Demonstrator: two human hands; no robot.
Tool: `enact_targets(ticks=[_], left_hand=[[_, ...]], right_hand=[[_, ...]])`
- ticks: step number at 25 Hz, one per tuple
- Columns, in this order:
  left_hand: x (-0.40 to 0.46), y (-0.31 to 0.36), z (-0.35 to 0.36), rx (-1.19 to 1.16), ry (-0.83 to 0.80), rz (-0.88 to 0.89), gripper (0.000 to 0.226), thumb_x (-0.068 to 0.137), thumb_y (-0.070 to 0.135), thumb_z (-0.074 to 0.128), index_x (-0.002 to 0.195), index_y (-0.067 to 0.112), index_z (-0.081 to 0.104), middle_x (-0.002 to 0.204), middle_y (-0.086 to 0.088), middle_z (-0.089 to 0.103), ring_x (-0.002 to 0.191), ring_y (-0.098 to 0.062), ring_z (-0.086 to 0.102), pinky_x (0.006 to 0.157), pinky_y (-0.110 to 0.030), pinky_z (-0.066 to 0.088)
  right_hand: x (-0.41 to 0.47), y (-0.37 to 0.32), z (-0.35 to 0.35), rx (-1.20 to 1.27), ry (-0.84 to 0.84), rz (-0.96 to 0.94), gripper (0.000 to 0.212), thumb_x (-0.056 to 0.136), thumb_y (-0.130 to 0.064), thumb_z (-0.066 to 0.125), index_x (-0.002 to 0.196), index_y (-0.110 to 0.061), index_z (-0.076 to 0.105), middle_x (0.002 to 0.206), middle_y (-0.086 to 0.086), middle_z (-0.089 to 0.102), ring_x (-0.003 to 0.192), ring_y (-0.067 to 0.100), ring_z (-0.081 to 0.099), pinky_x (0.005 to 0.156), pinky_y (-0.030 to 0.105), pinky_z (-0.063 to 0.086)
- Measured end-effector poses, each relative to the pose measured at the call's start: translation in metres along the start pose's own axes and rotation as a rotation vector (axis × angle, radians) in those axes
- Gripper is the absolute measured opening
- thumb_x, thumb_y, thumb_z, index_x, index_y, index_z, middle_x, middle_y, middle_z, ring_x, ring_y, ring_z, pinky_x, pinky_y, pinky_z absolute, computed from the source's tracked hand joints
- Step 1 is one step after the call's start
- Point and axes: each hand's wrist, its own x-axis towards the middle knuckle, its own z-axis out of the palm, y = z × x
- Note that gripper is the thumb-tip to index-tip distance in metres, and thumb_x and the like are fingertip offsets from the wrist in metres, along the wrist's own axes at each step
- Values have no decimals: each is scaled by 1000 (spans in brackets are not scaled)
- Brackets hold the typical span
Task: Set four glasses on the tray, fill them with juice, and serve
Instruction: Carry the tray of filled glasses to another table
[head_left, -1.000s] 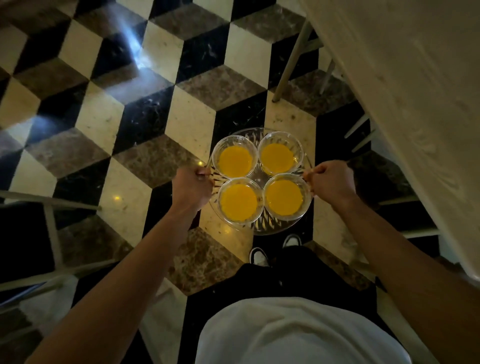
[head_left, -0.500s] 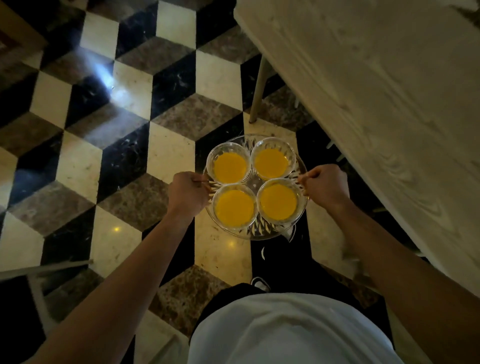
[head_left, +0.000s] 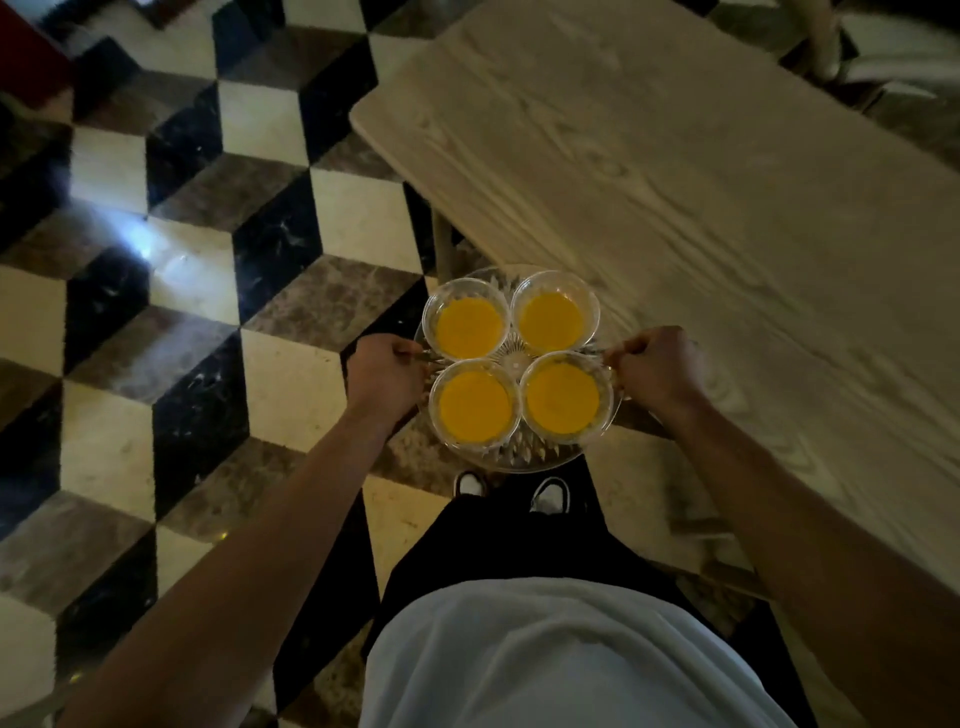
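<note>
Hands first: left hand (head_left: 385, 375) curled round tray's left handle, right hand (head_left: 655, 370) curled round right handle, both gripping, knuckles up. Tray (head_left: 519, 460) = round cut-glass, carried level in mid-air at abt waist height, over floor, right edge just overlapping table edge in view.

On tray: 4 glasses in 2x2, rims touching or nearly so. Far-left glass (head_left: 469, 326), far-right glass (head_left: 551, 315), near-left glass (head_left: 474, 406), near-right glass (head_left: 562, 397). All upright, all w/ orange juice near the rim. No spill visible on tray, though dim light limits that call.

Outward: wooden table (head_left: 727, 197) to the right, pale grain. Shoes (head_left: 549, 494) below tray, on cube-pattern marble floor (head_left: 208, 312). Chair parts at top right, too blurred to detail.

Progress, as judged: glasses set = done; fill = done; serve = in hand. Left: get tray down on table or to whoever drinks; no recipient in view. Risk: full glasses, packed tight, so slosh likely if tray tilts.
</note>
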Motion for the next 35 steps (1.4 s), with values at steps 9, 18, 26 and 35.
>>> enact_targets(ticks=[9,18,26,35], left_hand=[[68,99,63,93,-210,210,13,93,5,69,104,9,75,82,3,70,67,1,61,44,-4,40],[134,205,120,188,-391,387,22,93,-8,56,100,6,71,76,-6,70,47,-1,62,53,-18,55],[179,271,165,254,-530,470,28,90,-5,67,80,21,68,83,-2,74,79,-21,75,75,-37,65],[198,299,181,292,-498,473,21,92,-6,65,97,12,74,77,8,70,72,-5,69,59,-19,55]], right_hand=[[50,30,-46,116,166,204,16,86,-23,79,77,-10,77,70,2,75,73,21,74,75,43,64],[89,43,-70,260,351,465,19,84,-22,78,73,-7,76,68,7,75,71,27,74,73,41,63],[112,38,-68,349,489,609,13,87,-16,76,75,-10,78,65,4,74,66,21,74,72,33,63],[146,39,-78,386,485,613,9,86,-16,76,81,-9,79,73,6,77,71,24,76,72,37,64]])
